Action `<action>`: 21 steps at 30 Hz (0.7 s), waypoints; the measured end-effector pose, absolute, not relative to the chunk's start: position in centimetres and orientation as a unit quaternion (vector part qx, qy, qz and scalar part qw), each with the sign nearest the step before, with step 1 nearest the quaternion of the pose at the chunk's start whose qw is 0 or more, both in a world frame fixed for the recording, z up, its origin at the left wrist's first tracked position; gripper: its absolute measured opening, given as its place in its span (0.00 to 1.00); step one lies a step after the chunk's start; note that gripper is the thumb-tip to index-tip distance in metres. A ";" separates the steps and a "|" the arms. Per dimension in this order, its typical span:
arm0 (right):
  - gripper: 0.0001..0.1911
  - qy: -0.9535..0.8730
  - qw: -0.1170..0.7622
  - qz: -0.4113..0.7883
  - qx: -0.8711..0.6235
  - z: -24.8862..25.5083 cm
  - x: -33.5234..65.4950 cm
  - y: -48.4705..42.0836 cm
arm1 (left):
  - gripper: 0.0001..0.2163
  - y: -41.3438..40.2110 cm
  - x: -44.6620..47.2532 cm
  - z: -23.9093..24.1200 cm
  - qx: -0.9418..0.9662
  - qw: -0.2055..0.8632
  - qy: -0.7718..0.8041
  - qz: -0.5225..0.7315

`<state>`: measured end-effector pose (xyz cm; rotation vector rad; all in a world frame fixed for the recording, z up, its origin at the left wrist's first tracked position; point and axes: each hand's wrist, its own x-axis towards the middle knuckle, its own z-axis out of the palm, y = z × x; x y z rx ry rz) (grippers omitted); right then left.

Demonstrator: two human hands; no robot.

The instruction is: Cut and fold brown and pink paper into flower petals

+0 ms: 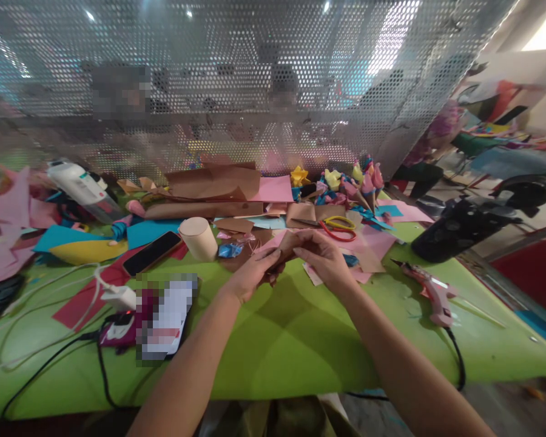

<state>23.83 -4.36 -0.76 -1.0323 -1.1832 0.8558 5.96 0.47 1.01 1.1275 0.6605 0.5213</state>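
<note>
Above the green tabletop, a small piece of brown paper [288, 244] is pinched between the fingers of both hands. My left hand [253, 272] grips its left side, fingers closed, with some fingertips curled underneath and partly hidden. From the right, my right hand [326, 260] closes thumb and fingers on the paper's other edge. Just behind the hands lie scissors [341, 229] with yellow and red handles, on pink and brown paper scraps. A small blue crumpled piece [230, 250] sits left of the hands, beside a pale cylinder [198, 238] standing upright.
A pink glue gun [430, 292] lies at right near a black bottle [464, 227]. Left are a dark phone [152, 253], a lit phone [169, 315], a purple power strip [118, 332] and cables. Folded paper flowers [341, 182] and brown sheets [213, 182] line the perforated metal screen [236, 91].
</note>
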 end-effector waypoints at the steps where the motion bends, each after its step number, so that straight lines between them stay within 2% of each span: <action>1: 0.09 -0.522 0.623 0.369 -0.450 -0.6 23.9 -4.4 | 0.23 0.5 5.9 0.9 0.515 0.762 0.308 0.242; 6: 0.05 -0.556 0.613 0.320 -0.461 -0.1 24.2 -4.7 | 0.23 0.8 6.0 0.4 0.519 0.757 0.321 0.235; 14: 0.08 -0.600 0.601 0.219 -0.481 0.1 24.1 -4.6 | 0.24 0.6 5.9 0.9 0.516 0.774 0.297 0.216; 17: 0.06 -0.592 0.602 0.229 -0.484 0.3 24.1 -4.7 | 0.24 0.8 5.9 0.9 0.541 0.754 0.292 0.232; 21: 0.07 -0.529 0.632 0.318 -0.470 0.7 24.1 -5.0 | 0.22 1.0 5.9 0.7 0.589 0.703 0.286 0.277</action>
